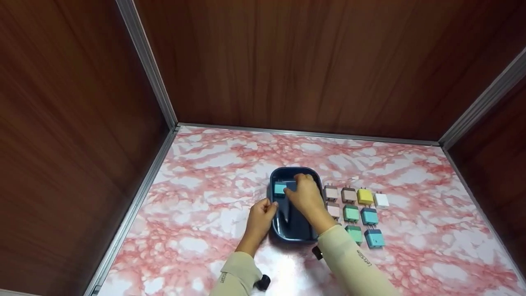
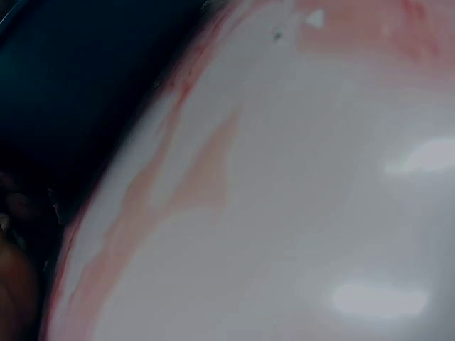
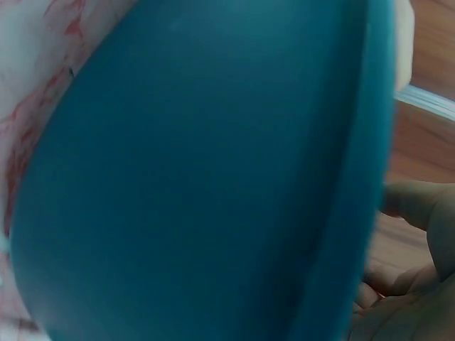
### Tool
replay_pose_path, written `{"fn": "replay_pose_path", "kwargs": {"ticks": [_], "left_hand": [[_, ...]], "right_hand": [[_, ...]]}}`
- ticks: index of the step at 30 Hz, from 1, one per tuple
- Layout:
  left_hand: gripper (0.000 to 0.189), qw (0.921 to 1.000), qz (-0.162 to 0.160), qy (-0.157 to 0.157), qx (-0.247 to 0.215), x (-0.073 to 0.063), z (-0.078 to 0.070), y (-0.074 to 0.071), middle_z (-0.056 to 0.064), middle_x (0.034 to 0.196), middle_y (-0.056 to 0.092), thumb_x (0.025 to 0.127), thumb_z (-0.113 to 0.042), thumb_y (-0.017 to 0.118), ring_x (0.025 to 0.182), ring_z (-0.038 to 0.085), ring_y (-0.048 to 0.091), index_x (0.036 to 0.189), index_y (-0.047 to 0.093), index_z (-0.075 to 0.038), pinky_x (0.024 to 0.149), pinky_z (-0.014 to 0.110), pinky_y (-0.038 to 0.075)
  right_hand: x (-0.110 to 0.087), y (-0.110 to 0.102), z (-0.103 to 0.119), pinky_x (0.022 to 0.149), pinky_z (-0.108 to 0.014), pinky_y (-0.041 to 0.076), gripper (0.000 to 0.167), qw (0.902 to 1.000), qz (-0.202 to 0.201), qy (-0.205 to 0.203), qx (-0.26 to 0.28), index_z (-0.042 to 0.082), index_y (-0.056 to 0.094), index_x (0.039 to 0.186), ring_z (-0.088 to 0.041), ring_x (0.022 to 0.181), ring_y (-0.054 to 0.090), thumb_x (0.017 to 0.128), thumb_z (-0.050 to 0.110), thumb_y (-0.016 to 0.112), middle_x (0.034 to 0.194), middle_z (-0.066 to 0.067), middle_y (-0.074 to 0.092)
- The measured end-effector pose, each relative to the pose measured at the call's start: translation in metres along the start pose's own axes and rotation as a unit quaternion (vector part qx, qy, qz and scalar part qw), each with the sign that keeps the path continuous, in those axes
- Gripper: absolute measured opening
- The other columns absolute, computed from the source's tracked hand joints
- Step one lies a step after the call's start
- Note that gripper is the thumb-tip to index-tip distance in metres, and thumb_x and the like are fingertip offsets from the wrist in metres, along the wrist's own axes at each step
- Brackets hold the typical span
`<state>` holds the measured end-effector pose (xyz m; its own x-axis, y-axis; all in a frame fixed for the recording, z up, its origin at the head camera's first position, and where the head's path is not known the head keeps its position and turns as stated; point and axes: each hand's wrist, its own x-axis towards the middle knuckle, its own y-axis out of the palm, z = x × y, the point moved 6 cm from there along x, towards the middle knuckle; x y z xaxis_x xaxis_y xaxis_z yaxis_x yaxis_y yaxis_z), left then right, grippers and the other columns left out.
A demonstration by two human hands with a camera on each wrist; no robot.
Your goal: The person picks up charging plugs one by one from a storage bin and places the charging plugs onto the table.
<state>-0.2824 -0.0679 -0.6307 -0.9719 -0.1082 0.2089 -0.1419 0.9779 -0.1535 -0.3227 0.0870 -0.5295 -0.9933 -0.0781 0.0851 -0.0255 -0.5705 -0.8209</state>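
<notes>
A dark blue basin stands on the table, a teal charger plug lying inside near its far left corner. My left hand grips the basin's left rim, fingers curled at the edge; the left wrist view catches only a dark sliver of fingers. Over the basin's right side reaches my right hand, its thumb tip right beside the teal plug and its fingers loosely bent toward the far end. In the right wrist view the basin's outer wall covers most of the picture, with the right hand's fingers beyond the rim.
Right of the basin, several charger plugs stand in rows, among them a yellow one, a white one, a green one and a blue one. Brown wood-grain panels enclose the red-and-white marbled table.
</notes>
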Motion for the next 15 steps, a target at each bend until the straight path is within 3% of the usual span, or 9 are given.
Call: {"fn": "replay_pose_path", "kwargs": {"ticks": [12,15], "left_hand": [[0.043,1.0000,-0.002,0.000,0.001,-0.001,0.001,0.000,-0.010,0.057,0.035,0.096,-0.018,0.069,0.053,0.003,0.034,0.065,0.039,-0.012,0.051,0.020,0.026],[0.043,1.0000,-0.005,0.001,0.000,-0.001,-0.005,-0.001,-0.010,0.057,0.036,0.095,-0.016,0.069,0.052,0.002,0.034,0.065,0.040,-0.010,0.051,0.018,0.026]], "right_hand": [[0.006,0.027,0.001,0.092,-0.051,0.054,0.049,0.9993,0.005,0.006,-0.038,-0.003,0.064,0.117,-0.041,0.108,0.064,0.086,0.031,0.081,0.119,-0.023,0.060],[0.008,0.032,0.002,0.090,-0.052,0.054,0.049,0.9990,0.003,0.006,-0.044,-0.004,0.064,0.115,-0.042,0.108,0.064,0.085,0.030,0.082,0.119,-0.024,0.061]]}}
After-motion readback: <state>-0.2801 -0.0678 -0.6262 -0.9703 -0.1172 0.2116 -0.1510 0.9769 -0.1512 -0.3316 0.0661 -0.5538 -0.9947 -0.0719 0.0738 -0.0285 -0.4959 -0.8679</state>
